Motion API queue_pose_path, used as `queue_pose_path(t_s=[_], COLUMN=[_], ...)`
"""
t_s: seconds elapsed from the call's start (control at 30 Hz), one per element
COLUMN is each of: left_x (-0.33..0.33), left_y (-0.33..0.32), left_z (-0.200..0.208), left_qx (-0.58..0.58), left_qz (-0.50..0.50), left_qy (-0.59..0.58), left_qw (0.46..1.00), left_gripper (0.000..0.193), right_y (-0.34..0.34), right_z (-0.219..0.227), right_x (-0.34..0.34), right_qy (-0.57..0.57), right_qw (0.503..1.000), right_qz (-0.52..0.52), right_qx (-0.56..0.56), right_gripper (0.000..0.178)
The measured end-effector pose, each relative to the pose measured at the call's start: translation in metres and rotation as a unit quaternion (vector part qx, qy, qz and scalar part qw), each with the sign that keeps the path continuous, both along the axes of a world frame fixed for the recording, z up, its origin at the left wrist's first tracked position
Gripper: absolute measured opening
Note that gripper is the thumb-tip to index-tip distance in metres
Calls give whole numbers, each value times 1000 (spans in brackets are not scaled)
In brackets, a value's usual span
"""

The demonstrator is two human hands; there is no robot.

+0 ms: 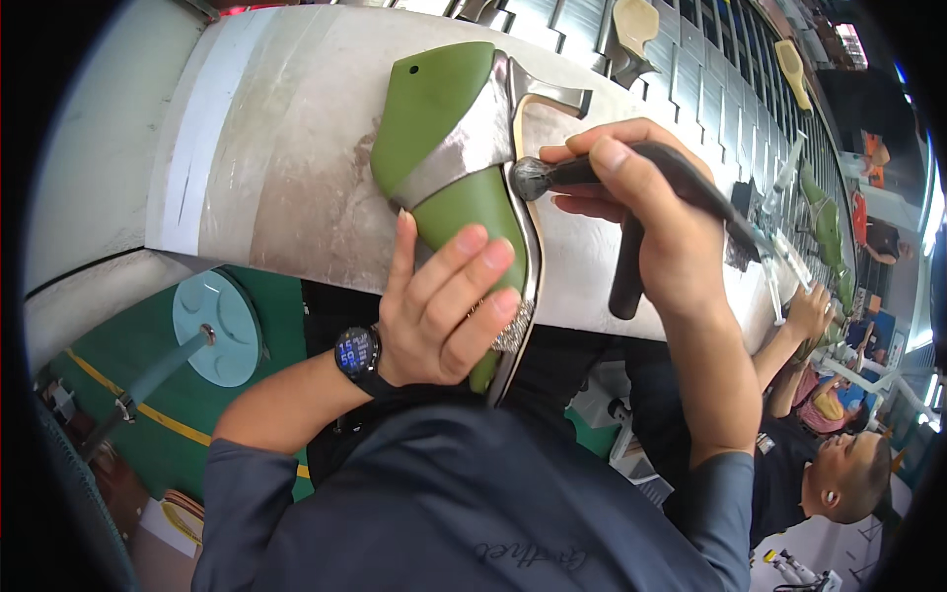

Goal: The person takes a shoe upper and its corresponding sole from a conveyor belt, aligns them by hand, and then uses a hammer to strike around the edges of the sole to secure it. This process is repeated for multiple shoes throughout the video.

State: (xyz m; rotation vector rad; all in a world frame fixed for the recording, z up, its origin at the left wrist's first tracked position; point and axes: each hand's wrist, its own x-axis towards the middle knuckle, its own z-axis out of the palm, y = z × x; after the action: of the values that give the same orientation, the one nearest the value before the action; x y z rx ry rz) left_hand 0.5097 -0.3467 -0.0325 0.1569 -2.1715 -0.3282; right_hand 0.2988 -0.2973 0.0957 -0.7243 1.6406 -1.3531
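Observation:
A green shoe last lies on its side on the worktable, wearing a high-heeled sandal with a shiny metallic heel cup and a rough silvery strap near the toe. My left hand grips the forepart, fingers laid over the last and strap. In my right hand, closed fingers hold a dark cobbler's hammer. Its round face touches or nearly touches the sole edge just below the heel cup. The heel points right. Under my left palm, part of the sandal is hidden.
The pale worktable has a worn surface. Beyond it runs a slatted metal conveyor carrying a beige piece. At right a co-worker works near another green last. A pale blue round stool stands at lower left.

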Motion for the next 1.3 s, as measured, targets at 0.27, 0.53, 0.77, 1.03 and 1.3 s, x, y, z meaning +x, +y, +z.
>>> queue_pose_path(t_s=[0.27, 0.53, 0.77, 1.03, 1.3], left_x=[-4, 9, 58, 60, 6], left_y=[5, -6, -64, -83, -55], left_z=[6, 21, 60, 79, 57], left_qx=[41, 129, 706, 648, 148], left_qz=[25, -33, -222, -407, 70], left_qy=[45, -9, 283, 78, -161], left_qw=[998, 991, 610, 639, 973], left_gripper=[36, 104, 60, 82, 37], right_y=[76, 54, 79, 69, -3], right_z=[42, 4, 1, -14, -4], right_x=[56, 14, 21, 46, -81], right_qy=[91, 423, 181, -375, -36], right_qw=[970, 905, 975, 909, 901], right_qz=[-102, 24, 48, 34, -288], right_qx=[-201, -36, -124, -180, -321], right_gripper=[35, 30, 46, 91, 44])
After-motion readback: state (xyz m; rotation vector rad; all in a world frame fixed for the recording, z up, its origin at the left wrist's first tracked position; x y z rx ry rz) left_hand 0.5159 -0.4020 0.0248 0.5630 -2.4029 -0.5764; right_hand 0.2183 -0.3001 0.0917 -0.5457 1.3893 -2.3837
